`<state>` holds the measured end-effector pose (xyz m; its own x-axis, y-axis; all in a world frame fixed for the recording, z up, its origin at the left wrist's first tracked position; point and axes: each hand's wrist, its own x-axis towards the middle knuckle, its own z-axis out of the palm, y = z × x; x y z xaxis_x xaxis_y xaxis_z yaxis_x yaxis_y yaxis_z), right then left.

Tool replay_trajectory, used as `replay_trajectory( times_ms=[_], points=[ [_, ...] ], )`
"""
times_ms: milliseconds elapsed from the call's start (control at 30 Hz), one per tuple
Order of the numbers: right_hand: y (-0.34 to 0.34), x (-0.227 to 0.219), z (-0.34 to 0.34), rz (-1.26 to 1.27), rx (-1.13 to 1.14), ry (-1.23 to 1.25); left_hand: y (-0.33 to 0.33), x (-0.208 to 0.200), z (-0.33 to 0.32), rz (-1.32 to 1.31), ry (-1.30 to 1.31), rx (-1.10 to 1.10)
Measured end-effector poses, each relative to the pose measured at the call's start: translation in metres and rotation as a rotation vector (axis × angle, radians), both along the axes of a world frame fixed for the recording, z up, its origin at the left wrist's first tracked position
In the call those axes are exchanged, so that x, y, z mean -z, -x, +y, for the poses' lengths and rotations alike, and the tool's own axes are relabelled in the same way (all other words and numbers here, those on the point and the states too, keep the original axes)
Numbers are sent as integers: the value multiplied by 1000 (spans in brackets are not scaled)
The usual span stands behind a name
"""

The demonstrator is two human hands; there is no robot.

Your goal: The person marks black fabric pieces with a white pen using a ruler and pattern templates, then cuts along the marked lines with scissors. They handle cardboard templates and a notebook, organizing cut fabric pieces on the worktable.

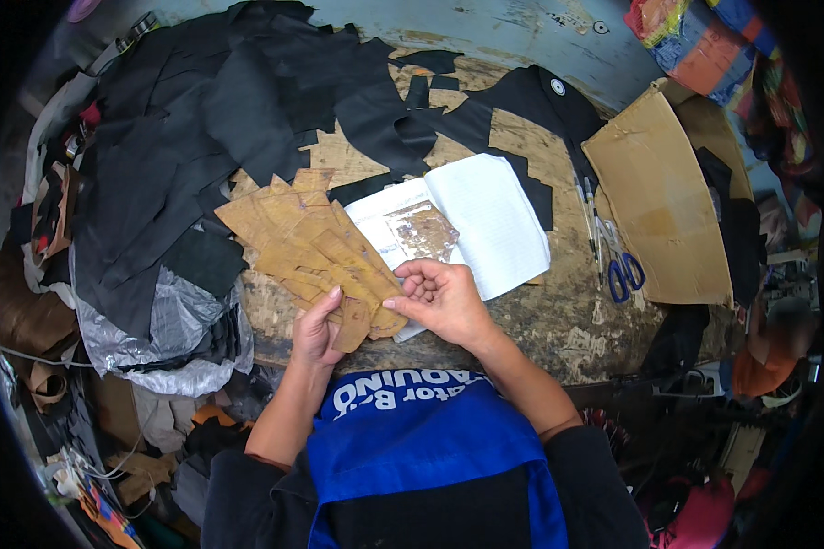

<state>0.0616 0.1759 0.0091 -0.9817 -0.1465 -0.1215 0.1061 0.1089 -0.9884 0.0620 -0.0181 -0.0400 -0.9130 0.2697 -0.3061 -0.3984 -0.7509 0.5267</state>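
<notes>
A fanned stack of tan, flat pattern pieces (pixel 307 242), with worn edges and pen marks, is held between my two hands over the worktable. My left hand (pixel 315 331) grips the lower left of the stack, its thumb on top. At the lower right edge, my right hand (pixel 446 302) pinches the pieces with thumb and fingers. Just behind the stack lies an open notebook (pixel 499 215) with white pages. On its left page rests another brown piece (pixel 419 231) with whitish, scuffed patches. The stack covers part of that page.
Black sheets of leather-like material (pixel 247 110) spread over the left and back of the worn wooden table (pixel 558 320). Blue-handled scissors (pixel 624 277) and pens (pixel 590 220) lie at right, beside a cardboard box (pixel 664 206). Clear plastic (pixel 178 316) hangs at the left edge.
</notes>
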Motion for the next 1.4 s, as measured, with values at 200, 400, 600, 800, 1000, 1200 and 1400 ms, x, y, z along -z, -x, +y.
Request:
replay_trajectory(
  times_ms=[200, 400, 600, 800, 1000, 1200, 1400],
  points=[
    [11, 12, 29, 316, 352, -926, 3, 7, -7, -27, -80, -14],
    [13, 27, 33, 253, 318, -971, 5, 26, 0, -53, -98, 33],
    [32, 20, 58, 80, 588, 251, 4, 42, 3, -73, 44, 16],
    [31, -6, 98, 272, 732, 297, 6, 43, 1, -67, 39, 51],
    [24, 5, 67, 178, 582, 382, 7, 32, 1, -82, 35, 54],
    [4, -2, 13, 408, 248, -418, 12, 12, 7, -1, -27, 19],
    [-11, -3, -23, 482, 241, -700, 15, 2, 18, -28, -51, -2]
  ],
)
